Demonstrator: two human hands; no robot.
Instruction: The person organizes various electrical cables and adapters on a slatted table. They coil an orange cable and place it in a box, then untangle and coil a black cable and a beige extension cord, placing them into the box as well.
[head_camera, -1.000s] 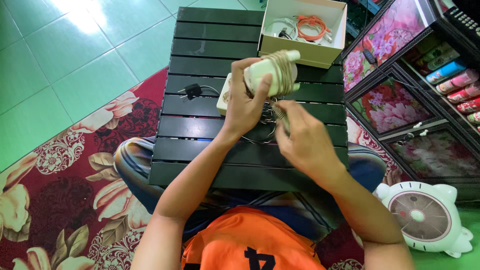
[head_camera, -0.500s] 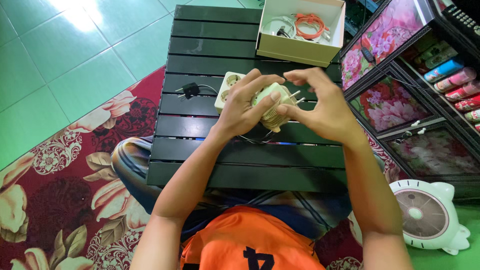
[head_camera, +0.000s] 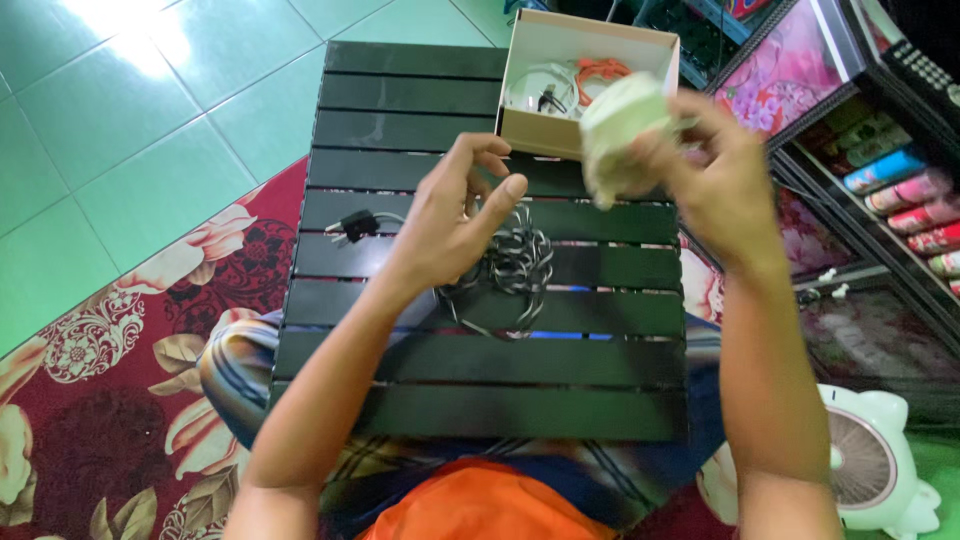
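My right hand (head_camera: 715, 175) is raised over the black slatted table (head_camera: 420, 120) and grips a pale green rounded device (head_camera: 622, 128), blurred by motion, just in front of an open cardboard box (head_camera: 590, 45). My left hand (head_camera: 455, 215) hovers over the table's middle with fingers loosely curled, touching or just above a tangled black-and-white cord (head_camera: 515, 270); whether it grips the cord I cannot tell. A small black plug (head_camera: 358, 225) lies on the slats to the left of that hand.
The box holds an orange coiled cable (head_camera: 603, 72) and a white cable. A glass-front cabinet (head_camera: 880, 180) with colourful items stands at the right. A white round fan (head_camera: 870, 465) sits on the floor at lower right. Red floral rug (head_camera: 120, 380) lies left.
My right hand has lifted the pale green device up and to the right, toward the box. My left hand let go of it and dropped over the tangled cord.
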